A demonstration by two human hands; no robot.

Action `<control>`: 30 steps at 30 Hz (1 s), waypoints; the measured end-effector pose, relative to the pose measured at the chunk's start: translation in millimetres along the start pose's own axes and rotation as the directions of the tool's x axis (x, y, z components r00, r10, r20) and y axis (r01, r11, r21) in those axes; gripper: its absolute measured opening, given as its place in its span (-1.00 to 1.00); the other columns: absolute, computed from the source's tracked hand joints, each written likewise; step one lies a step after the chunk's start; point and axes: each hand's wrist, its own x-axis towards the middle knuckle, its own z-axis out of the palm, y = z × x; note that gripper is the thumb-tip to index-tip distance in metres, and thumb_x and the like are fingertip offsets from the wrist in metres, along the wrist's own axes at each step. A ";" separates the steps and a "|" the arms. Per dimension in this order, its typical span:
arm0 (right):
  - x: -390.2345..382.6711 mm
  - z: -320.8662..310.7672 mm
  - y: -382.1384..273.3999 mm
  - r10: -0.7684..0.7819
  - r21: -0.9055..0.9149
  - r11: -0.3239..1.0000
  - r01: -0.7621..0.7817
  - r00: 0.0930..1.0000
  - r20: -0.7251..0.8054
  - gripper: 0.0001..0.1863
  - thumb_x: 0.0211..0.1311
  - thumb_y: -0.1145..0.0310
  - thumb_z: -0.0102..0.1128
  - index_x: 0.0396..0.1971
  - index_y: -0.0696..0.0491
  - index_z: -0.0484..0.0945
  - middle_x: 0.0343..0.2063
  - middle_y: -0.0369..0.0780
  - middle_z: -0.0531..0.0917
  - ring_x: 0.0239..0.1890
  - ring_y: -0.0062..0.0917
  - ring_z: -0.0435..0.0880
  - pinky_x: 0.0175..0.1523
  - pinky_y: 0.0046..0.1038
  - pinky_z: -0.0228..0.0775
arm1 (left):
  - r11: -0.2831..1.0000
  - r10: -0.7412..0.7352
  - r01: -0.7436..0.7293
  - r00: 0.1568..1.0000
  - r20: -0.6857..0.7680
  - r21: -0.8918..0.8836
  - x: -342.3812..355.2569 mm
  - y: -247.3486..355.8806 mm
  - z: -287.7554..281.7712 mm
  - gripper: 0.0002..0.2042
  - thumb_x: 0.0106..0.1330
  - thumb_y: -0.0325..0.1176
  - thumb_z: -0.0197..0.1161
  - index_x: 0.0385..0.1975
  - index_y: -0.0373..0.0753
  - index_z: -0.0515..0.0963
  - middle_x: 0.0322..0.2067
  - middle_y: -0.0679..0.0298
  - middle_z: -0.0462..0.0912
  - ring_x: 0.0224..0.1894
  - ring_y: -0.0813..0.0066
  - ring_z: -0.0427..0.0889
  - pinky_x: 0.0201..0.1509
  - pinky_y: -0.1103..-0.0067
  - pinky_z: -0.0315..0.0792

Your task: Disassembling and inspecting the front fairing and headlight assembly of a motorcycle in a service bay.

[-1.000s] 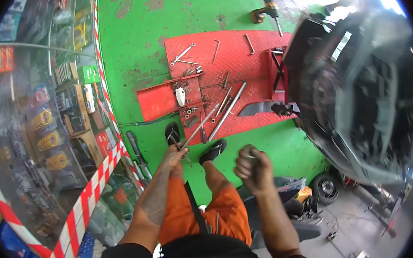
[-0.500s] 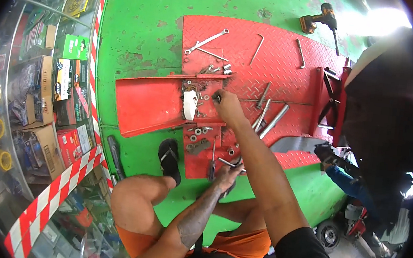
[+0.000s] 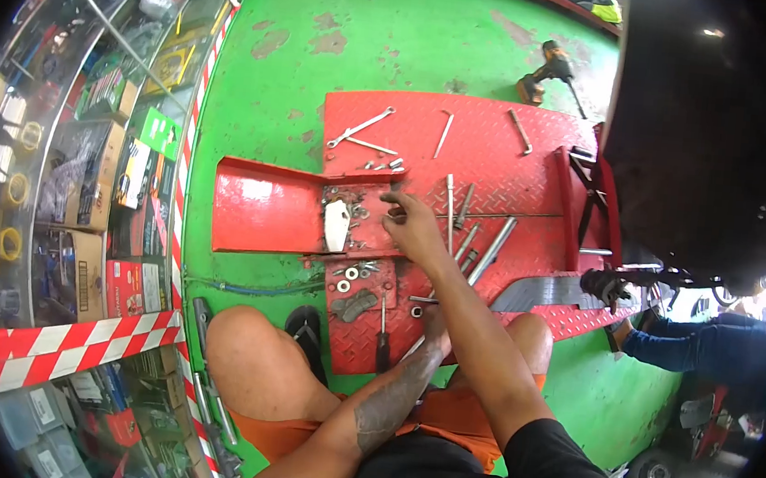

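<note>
My right hand (image 3: 413,226) is over the red steel plate (image 3: 375,231), its darkened thumb and forefinger apart, with nothing plain between them. Just left of its fingertips lie a white angular piece (image 3: 336,226) and several small metal parts. My left hand (image 3: 436,327), at the end of the tattooed forearm, is low by the ramp's near edge. The right forearm partly covers it, and its fingers are hidden. Close to it are a socket (image 3: 418,311) and a dark-handled screwdriver (image 3: 383,344). Washers (image 3: 352,274) and brake pads (image 3: 355,306) lie further left.
On the red ramp (image 3: 502,131) lie combination wrenches (image 3: 361,128), hex keys and a long silver tube (image 3: 494,249). A cordless impact driver (image 3: 548,71) rests on the green floor beyond. Glass shelves with boxes line the left. A large dark shape and a person's jeans leg (image 3: 710,354) are at right.
The view has shifted. My right hand's fingers have gone from closed together to apart, near the same small parts. My left hand has slipped further behind the right forearm.
</note>
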 end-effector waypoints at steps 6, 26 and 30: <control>-122.8 -181.5 -41.0 -0.414 -0.376 0.892 0.250 0.783 -0.464 -0.74 0.12 0.42 0.33 -0.17 0.11 0.59 -0.27 -0.17 0.65 -0.18 -0.40 0.64 -0.04 -0.39 0.48 | 0.800 -0.473 0.371 0.874 -0.114 -0.472 -54.9 150.8 37.2 -0.59 0.47 0.00 -0.05 -0.24 -0.28 0.48 -0.38 0.15 0.65 -0.42 0.34 0.67 -0.42 0.41 0.64; -222.9 -534.4 -306.5 -0.998 -0.804 0.005 0.595 -0.051 -0.044 -0.02 0.00 0.41 0.41 0.41 -0.04 0.00 0.20 -0.02 0.37 0.25 -0.10 0.37 0.39 -0.27 0.17 | -0.786 0.618 -0.249 -0.271 0.738 0.566 -209.9 722.4 185.1 0.04 -0.07 -0.34 0.56 0.44 -0.20 0.01 0.44 0.12 0.07 0.47 0.16 0.06 0.49 0.27 0.03; -208.5 -558.0 -297.6 -0.981 -0.980 0.181 -0.080 -0.084 -0.175 -0.13 -0.02 0.48 0.35 0.35 0.02 0.14 0.17 0.01 0.39 0.17 -0.10 0.47 0.23 -0.26 0.39 | -0.719 0.612 -0.511 -0.143 0.778 0.471 -222.1 717.6 203.4 0.07 -0.01 -0.11 0.52 0.47 -0.15 -0.06 0.46 0.11 0.00 0.48 0.08 0.00 0.50 0.20 -0.03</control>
